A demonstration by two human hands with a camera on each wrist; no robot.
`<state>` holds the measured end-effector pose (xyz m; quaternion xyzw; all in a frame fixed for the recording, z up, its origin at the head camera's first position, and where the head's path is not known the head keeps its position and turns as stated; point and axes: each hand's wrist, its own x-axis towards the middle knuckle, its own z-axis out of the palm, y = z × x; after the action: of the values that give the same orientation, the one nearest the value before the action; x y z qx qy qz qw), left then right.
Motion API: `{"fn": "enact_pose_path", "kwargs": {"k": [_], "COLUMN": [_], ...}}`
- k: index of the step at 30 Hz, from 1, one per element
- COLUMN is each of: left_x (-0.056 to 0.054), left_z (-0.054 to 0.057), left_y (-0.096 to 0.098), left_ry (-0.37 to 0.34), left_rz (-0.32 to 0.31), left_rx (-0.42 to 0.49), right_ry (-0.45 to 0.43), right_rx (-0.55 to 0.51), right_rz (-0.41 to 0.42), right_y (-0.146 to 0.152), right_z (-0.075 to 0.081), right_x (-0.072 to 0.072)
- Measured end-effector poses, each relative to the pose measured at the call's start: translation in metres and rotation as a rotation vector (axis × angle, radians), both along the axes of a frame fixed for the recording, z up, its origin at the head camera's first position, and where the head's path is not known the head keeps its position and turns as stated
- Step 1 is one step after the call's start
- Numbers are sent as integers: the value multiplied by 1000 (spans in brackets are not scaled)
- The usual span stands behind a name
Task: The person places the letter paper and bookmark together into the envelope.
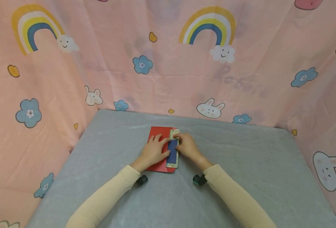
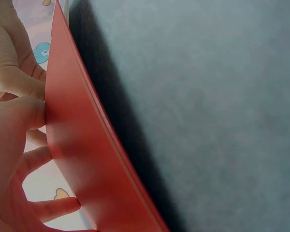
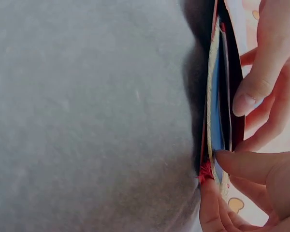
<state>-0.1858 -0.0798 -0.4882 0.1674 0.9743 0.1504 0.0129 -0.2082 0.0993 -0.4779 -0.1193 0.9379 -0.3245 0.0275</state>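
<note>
A red envelope [image 1: 158,165] lies on the table, its open side facing right. Partway out of that side is a thin booklet [image 1: 172,152] with a dark blue panel and a pale patterned border. My left hand [image 1: 153,151] rests on the envelope with fingers spread, the thumb near its mouth. At the booklet's right edge, my right hand [image 1: 187,145] pinches it between thumb and fingers. In the right wrist view a red tassel [image 3: 206,171] shows by the right fingers, and the envelope's mouth gapes around the booklet. How far the booklet reaches inside is hidden.
A grey cloth covers the table [image 1: 242,177]. Behind and at both sides hangs a pink curtain [image 1: 168,88] printed with rainbows, rabbits and flowers. Dark wrist cameras sit below the left cuff [image 1: 142,180] and the right cuff [image 1: 198,180].
</note>
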Motion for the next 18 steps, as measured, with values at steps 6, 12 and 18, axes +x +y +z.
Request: {"fn": "enact_pose_path", "kwargs": {"k": [6, 12, 18], "left_x": [0, 0, -1], "left_z": [-1, -1, -1], "left_y": [0, 1, 1], "left_ry": [-5, -9, -9], "left_rz": [3, 6, 5], "left_rx": [-2, -7, -10], "right_ry": [36, 39, 27], "right_rx": [-40, -142, -171], "right_rz": [-29, -84, -119], "right_y": [1, 4, 8], "right_z": [-5, -9, -9], "right_x": [2, 3, 1]}}
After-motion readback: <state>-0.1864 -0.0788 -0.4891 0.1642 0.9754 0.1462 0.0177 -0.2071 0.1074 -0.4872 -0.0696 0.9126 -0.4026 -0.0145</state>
